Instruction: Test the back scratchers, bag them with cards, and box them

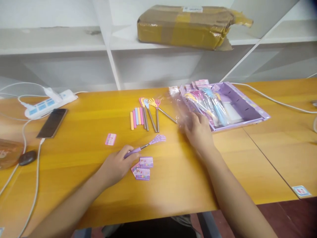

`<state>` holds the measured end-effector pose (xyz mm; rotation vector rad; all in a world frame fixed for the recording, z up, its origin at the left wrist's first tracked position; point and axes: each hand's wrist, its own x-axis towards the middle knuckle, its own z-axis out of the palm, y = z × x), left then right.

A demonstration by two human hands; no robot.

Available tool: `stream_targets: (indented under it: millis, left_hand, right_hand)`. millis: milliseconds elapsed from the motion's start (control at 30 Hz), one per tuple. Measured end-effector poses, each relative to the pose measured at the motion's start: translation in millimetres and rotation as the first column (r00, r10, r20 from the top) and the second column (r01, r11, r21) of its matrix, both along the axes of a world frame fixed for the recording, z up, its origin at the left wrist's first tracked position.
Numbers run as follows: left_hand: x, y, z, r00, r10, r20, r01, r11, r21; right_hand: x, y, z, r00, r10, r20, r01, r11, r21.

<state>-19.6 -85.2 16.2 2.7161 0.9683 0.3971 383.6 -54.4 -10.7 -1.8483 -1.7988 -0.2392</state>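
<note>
My left hand [119, 167] is closed around the purple handle of a small telescopic back scratcher [148, 142], whose claw points right. Just under it lie several small printed cards [143, 173]. My right hand [199, 132], somewhat blurred, has its fingers curled on a clear plastic bag [177, 102] beside the purple box. Between the hands and the shelf lie several back scratcher heads on metal rods [151, 115], with yellow, pink and blue claws. Coloured handle sleeves [137, 117] are lined up to their left.
A purple box [247, 99] with several bagged back scratchers [213, 102] stands at right. A phone [52, 123], a power strip [52, 102], cables and a black mouse-like object [27, 158] lie at left. One card [110, 139] lies apart. A taped carton [183, 28] rests on the shelf.
</note>
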Motion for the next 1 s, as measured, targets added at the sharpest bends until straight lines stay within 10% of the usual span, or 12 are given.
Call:
stream_targets:
  millis: [567, 767, 1000]
  left_hand:
    - [3, 4, 6.0, 0.976, 0.128, 0.177, -0.074, 0.956, -0.284]
    - [8, -3, 13.3, 0.968, 0.109, 0.228, -0.012, 0.921, -0.39]
    - [18, -12, 10.5, 0.937, 0.119, 0.329, 0.083, 0.838, -0.539]
  right_hand:
    - [-12, -2, 8.6, 0.938, 0.064, -0.34, -0.038, 0.996, 0.082]
    - [-57, -25, 19.0, 0.659, 0.292, -0.693, -0.202, 0.957, 0.211]
    - [-111, -57, 29.7, 0.379, 0.669, -0.639, -0.752, 0.625, 0.209]
